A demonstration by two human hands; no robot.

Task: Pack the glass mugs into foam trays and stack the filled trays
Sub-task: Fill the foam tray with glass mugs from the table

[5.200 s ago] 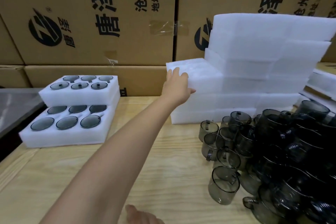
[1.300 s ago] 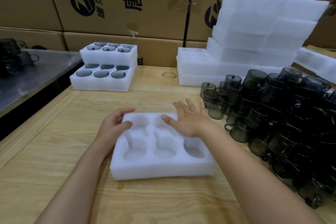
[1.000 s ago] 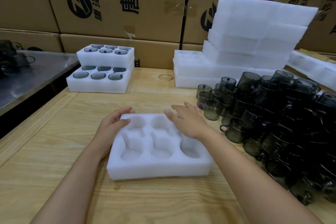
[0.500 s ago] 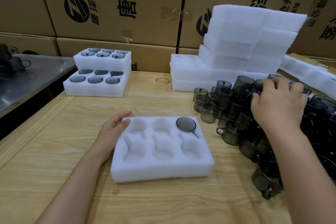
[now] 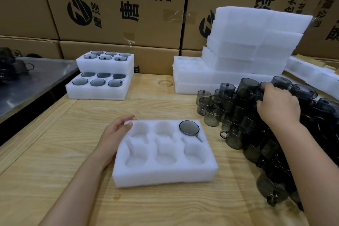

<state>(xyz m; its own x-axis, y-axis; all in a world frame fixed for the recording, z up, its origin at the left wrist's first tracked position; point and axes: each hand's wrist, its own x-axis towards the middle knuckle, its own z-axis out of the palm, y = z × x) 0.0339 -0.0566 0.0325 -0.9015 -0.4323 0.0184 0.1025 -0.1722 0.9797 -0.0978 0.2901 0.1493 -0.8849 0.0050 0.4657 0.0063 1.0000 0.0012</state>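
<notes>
A white foam tray [image 5: 165, 174] with six pockets lies on the wooden table in front of me. One smoky glass mug [image 5: 189, 127] sits in its far right pocket; the other pockets hold nothing. My left hand [image 5: 113, 134] rests on the tray's far left corner, fingers relaxed. My right hand [image 5: 278, 105] reaches into the heap of dark glass mugs [image 5: 244, 115] at the right, fingers curled round a mug in the pile.
Two filled foam trays [image 5: 99, 90] stand stacked at the far left. A tall stack of foam trays [image 5: 253, 46] stands behind the mugs. Cardboard boxes [image 5: 117, 5] wall off the back. A metal table [image 5: 33, 79] adjoins on the left.
The tray was brought from the back stack and set down in front of me, and one mug went into its far right pocket. My right hand then moved to the mug heap.
</notes>
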